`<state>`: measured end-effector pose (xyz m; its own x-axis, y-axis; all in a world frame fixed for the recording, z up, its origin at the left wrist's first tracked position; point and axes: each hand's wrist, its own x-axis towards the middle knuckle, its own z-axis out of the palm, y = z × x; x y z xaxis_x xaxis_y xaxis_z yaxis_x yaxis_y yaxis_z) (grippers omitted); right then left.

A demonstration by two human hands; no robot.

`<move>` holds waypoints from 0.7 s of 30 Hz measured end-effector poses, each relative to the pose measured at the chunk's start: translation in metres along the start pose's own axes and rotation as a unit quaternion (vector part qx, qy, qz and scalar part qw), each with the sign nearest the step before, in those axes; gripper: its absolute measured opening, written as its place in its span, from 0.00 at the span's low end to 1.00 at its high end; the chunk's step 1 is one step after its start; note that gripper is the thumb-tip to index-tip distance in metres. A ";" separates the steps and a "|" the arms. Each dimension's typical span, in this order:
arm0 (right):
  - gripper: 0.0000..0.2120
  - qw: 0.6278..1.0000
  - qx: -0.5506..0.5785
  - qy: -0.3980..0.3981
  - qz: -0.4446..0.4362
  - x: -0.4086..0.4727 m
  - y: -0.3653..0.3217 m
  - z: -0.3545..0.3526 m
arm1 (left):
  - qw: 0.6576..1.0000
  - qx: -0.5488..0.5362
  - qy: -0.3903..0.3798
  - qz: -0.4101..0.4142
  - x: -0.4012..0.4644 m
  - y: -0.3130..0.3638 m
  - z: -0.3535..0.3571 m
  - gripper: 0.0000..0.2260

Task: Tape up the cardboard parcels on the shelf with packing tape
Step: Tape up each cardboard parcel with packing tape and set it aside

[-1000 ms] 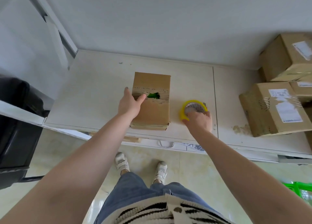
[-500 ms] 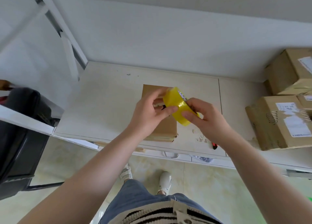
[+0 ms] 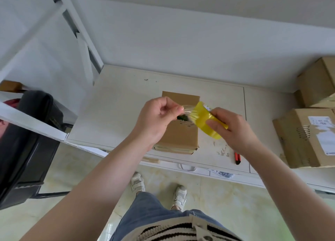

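Note:
A small brown cardboard parcel (image 3: pixel 179 133) lies on the white shelf (image 3: pixel 116 113), its top torn open with something green showing. Above it my right hand (image 3: pixel 233 130) grips a yellow roll of packing tape (image 3: pixel 206 122). My left hand (image 3: pixel 157 119) pinches the clear free end of the tape (image 3: pixel 187 110) between thumb and fingers, drawn a short way off the roll. Both hands hover over the parcel without touching it.
Two larger labelled cardboard boxes (image 3: pixel 308 137) (image 3: pixel 319 83) stand stacked at the right of the shelf. A red and black cutter (image 3: pixel 237 158) lies near the shelf's front edge. A black case (image 3: pixel 27 141) sits on the left. The wall rises behind.
My right hand lifted the roll off the shelf and both hands met above the parcel. My left hand left the parcel, caught the tape end and has pulled it leftward off the roll.

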<state>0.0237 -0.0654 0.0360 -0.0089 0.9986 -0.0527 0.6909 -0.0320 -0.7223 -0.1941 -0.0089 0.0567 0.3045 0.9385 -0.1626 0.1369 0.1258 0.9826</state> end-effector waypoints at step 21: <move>0.17 0.993 0.035 -0.070 0.085 0.008 -0.030 -0.011 | 0.953 -0.219 -0.134 -0.165 0.003 0.008 -0.013 0.08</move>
<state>0.0105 -0.0561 0.0646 0.0008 0.9629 -0.2699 0.6385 -0.2082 -0.7409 -0.2042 -0.0008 0.0656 0.5503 0.7169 -0.4280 -0.1211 0.5758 0.8086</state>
